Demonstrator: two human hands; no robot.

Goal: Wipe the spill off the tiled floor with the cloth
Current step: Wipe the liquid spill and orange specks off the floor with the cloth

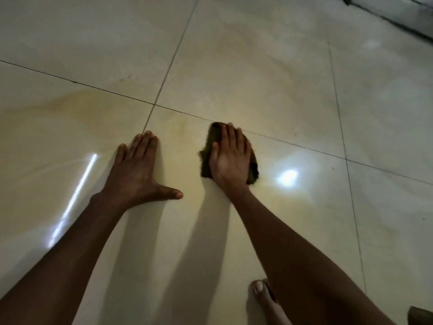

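Observation:
A dark olive cloth lies bunched on the glossy cream tiled floor, just below a grout line. My right hand presses flat on top of it, fingers together, covering most of it. My left hand rests palm down on the bare tile to the left, fingers forward and thumb spread out, holding nothing. A faint yellowish wet sheen spreads over the tile to the left and around both hands; its edges are hard to tell.
A bare foot stands on the tile at the bottom right, beside my right forearm. A dark wall base or threshold runs across the top right corner. A small dark object shows at the bottom right edge.

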